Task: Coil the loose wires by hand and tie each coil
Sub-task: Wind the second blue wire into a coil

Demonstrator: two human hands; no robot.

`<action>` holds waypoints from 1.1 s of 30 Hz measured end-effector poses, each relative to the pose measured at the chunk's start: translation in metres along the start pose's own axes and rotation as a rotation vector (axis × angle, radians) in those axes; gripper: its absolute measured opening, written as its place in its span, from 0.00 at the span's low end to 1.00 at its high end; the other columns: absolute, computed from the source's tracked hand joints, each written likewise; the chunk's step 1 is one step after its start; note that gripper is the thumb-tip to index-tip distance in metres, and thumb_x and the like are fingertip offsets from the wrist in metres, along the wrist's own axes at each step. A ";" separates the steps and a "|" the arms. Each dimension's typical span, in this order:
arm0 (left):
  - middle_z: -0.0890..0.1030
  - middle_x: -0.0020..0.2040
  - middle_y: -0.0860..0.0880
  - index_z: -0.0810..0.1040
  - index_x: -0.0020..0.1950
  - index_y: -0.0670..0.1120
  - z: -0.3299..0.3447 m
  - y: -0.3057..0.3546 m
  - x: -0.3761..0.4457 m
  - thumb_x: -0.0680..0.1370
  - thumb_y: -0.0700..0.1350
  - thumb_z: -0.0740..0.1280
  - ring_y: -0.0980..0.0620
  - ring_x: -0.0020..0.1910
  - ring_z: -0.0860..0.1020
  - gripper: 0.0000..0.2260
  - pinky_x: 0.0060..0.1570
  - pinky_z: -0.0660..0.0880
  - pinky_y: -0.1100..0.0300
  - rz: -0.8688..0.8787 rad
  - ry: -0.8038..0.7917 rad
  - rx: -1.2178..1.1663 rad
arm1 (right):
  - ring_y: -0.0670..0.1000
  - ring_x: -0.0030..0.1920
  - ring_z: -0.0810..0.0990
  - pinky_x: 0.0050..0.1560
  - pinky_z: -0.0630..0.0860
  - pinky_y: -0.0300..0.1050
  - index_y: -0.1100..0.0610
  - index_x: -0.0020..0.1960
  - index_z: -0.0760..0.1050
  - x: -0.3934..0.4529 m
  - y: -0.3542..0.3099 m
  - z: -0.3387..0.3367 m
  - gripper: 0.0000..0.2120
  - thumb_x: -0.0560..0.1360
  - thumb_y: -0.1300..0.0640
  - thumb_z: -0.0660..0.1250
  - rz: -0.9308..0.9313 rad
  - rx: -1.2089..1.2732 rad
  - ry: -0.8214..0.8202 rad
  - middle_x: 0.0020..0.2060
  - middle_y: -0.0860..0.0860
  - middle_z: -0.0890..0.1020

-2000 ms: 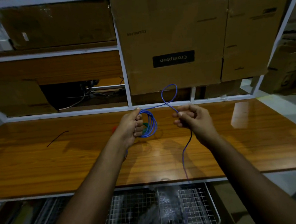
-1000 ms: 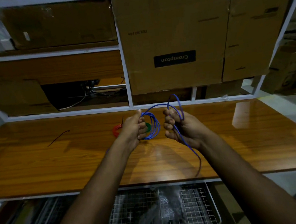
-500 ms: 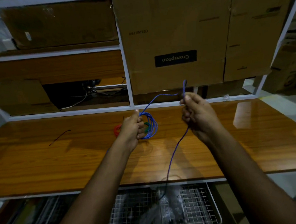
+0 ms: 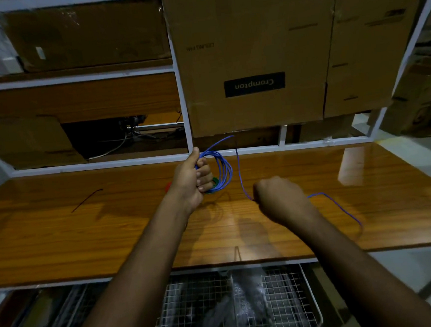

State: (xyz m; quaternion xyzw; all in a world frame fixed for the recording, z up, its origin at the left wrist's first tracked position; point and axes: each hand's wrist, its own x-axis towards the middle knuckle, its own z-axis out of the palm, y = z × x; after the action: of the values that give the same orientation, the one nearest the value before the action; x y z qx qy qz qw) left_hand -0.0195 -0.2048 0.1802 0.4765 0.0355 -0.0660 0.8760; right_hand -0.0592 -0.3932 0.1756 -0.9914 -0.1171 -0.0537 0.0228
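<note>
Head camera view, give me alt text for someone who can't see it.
A person's left hand grips a coil of blue wire above a wooden table, while the right hand pinches the wire's loose tail; cardboard boxes fill the shelves behind.

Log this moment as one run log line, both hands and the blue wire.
left hand: grips blue coil | right hand: pinches loose blue wire above wooden table | coil: untied
</note>
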 end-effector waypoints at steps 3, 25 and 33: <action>0.61 0.23 0.54 0.66 0.35 0.48 0.001 -0.002 -0.001 0.84 0.56 0.55 0.58 0.19 0.58 0.20 0.18 0.54 0.65 0.020 0.017 0.003 | 0.54 0.47 0.80 0.45 0.79 0.50 0.53 0.53 0.77 -0.010 -0.013 -0.017 0.06 0.80 0.56 0.62 -0.242 0.008 -0.093 0.46 0.52 0.81; 0.65 0.24 0.53 0.67 0.36 0.47 0.010 -0.003 -0.020 0.84 0.53 0.54 0.58 0.18 0.62 0.18 0.18 0.58 0.66 -0.123 -0.153 0.036 | 0.50 0.27 0.78 0.25 0.69 0.36 0.58 0.51 0.77 0.031 -0.012 -0.026 0.07 0.83 0.60 0.60 -0.153 1.182 0.206 0.37 0.55 0.84; 0.62 0.22 0.54 0.68 0.37 0.47 0.005 -0.004 -0.020 0.83 0.54 0.56 0.59 0.16 0.60 0.18 0.16 0.55 0.66 -0.196 -0.283 -0.009 | 0.48 0.23 0.74 0.24 0.67 0.41 0.56 0.46 0.75 0.040 -0.008 -0.028 0.12 0.84 0.58 0.56 0.057 1.240 0.163 0.28 0.52 0.78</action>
State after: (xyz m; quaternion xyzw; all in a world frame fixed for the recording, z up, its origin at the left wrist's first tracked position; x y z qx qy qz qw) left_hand -0.0403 -0.2097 0.1823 0.4527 -0.0414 -0.2175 0.8637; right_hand -0.0252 -0.3782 0.2076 -0.7893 -0.0979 -0.0505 0.6040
